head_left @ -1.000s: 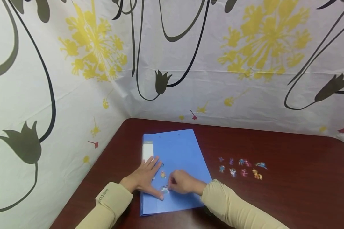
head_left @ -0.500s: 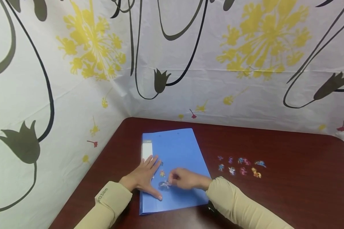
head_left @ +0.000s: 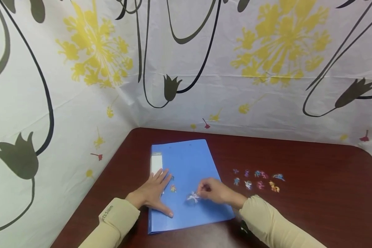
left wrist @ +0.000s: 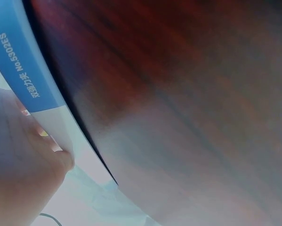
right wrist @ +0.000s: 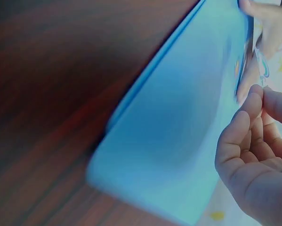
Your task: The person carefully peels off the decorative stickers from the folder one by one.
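Note:
A blue file folder (head_left: 186, 160) lies on the table. My left hand (head_left: 152, 193) rests on its left side with the fingers spread, over part of a white label (head_left: 156, 162). Between the thumb and fingertips of my right hand (head_left: 216, 191) is pinched the edge of a white pony sticker (head_left: 193, 197), which shows over the folder's middle. In the right wrist view the sticker (right wrist: 262, 63) stands up from the fingertips. Near my left fingers an orange and yellow pony sticker (head_left: 173, 188) lies on the folder, with a small dark sticker (head_left: 172, 178) beside the fingertips.
Several colourful pony stickers (head_left: 260, 181) lie in two rows on the dark red table (head_left: 322, 186), right of the folder. A white cloth with flower prints (head_left: 235, 113) hangs behind the table and along its left side.
My right hand has lifted the white pony sticker from beside my left thumb and carried it right. My left hand has stayed on the folder.

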`<state>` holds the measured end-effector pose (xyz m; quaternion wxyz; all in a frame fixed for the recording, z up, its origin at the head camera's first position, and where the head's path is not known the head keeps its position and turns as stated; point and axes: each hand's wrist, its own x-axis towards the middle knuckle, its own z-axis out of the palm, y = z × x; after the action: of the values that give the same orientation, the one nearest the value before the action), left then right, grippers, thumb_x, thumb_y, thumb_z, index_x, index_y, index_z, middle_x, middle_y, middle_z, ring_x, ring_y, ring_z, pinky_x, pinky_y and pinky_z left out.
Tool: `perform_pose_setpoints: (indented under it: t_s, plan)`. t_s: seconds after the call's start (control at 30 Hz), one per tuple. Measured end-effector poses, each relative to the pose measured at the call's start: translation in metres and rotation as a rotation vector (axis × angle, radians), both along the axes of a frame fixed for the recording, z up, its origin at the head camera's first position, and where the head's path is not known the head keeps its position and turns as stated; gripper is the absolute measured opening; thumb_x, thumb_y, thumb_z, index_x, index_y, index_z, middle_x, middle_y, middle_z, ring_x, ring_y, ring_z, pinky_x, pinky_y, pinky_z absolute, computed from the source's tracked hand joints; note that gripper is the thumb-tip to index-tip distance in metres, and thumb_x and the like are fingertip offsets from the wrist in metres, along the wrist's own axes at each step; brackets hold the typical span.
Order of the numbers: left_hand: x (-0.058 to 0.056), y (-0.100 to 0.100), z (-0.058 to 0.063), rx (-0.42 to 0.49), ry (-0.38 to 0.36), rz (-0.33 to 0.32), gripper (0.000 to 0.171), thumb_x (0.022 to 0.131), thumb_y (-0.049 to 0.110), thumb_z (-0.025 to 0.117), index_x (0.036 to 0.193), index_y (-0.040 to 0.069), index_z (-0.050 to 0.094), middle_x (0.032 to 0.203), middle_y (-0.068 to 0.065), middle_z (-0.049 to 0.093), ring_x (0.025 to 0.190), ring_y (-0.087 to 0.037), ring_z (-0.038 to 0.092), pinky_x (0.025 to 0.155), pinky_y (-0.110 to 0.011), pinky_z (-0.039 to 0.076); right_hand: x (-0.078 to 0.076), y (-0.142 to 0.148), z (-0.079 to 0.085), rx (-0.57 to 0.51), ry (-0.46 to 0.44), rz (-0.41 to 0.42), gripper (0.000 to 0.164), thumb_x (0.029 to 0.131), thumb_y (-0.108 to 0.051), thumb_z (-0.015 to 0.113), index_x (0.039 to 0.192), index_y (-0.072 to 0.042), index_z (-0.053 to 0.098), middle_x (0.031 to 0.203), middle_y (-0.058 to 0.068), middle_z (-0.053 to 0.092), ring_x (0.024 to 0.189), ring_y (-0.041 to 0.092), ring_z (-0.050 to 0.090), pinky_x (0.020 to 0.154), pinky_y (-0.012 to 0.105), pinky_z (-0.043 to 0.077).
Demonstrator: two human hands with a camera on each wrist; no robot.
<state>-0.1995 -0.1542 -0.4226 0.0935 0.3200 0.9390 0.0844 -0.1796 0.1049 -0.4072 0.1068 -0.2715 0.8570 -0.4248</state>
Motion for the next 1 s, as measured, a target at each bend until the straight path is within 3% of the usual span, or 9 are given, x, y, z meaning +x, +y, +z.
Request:
perform_pose_setpoints:
  t_s: [0.47, 0.83, 1.0]
  plan:
    - [0.0, 0.001, 0.001, 0.008, -0.012, 0.0, 0.123, 0.051, 0.075, 0.061, 0.141, 0.003, 0.018, 0.147, -0.015, 0.009, 0.133, -0.033, 0.003, 0.103, -0.052, 0.009, 0.012, 0.109, -0.005, 0.006, -0.008, -0.181, 0.01, 0.086, -0.008, 0.057, 0.079, -0.001, 0.059, 0.068, 0.002, 0.055, 0.057, 0.005, 0.047, 0.049, 0.023, 0.043]
    - [0.001, 0.003, 0.001, 0.031, -0.022, 0.005, 0.124, 0.05, 0.076, 0.062, 0.141, 0.004, 0.018, 0.146, -0.015, 0.01, 0.133, -0.033, 0.004, 0.102, -0.054, 0.009, 0.019, 0.177, -0.003, 0.055, 0.005, -0.247, 0.011, 0.089, -0.009, 0.053, 0.086, 0.0, 0.059, 0.075, 0.004, 0.057, 0.06, 0.008, 0.048, 0.05, 0.024, 0.042]
    - [0.001, 0.003, 0.002, 0.029, -0.021, 0.013, 0.124, 0.05, 0.077, 0.061, 0.141, 0.004, 0.019, 0.146, -0.015, 0.01, 0.133, -0.033, 0.004, 0.102, -0.054, 0.008, 0.023, 0.214, 0.003, 0.071, -0.047, -0.313, 0.015, 0.091, -0.009, 0.049, 0.09, 0.003, 0.058, 0.079, 0.007, 0.055, 0.059, 0.009, 0.046, 0.05, 0.025, 0.041]
